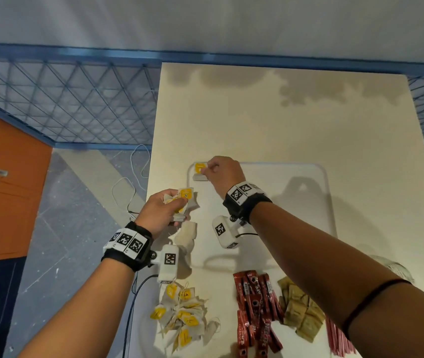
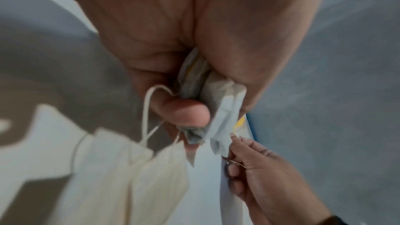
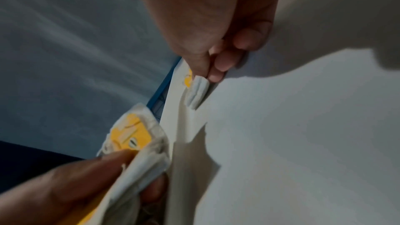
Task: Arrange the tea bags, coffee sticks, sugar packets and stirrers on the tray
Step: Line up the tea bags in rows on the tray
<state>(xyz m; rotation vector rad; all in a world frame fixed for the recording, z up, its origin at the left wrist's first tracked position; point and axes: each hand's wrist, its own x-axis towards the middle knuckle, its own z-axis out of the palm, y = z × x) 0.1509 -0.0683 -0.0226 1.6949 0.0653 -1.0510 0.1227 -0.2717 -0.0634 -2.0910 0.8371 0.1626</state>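
A white tray (image 1: 327, 192) lies on the cream table (image 1: 283, 120). At the tray's far left corner my right hand (image 1: 207, 170) pinches a yellow-tagged tea bag (image 1: 200, 173), which touches the tray; the right wrist view shows the fingertips (image 3: 214, 76) on that tea bag (image 3: 198, 90). My left hand (image 1: 177, 202) grips a bunch of tea bags (image 1: 185, 196) over the tray's left rim, some dangling by strings (image 2: 151, 177). On the near table lie a loose tea bag pile (image 1: 182, 316), red coffee sticks (image 1: 254, 306), brown sugar packets (image 1: 301, 311) and red stirrers (image 1: 340, 339).
The table's left edge drops to a grey floor with a white cable (image 1: 128, 187). An orange cabinet (image 1: 4, 182) stands far left and a blue mesh fence (image 1: 63, 99) runs behind. My right forearm hides part of the sugar packets and stirrers.
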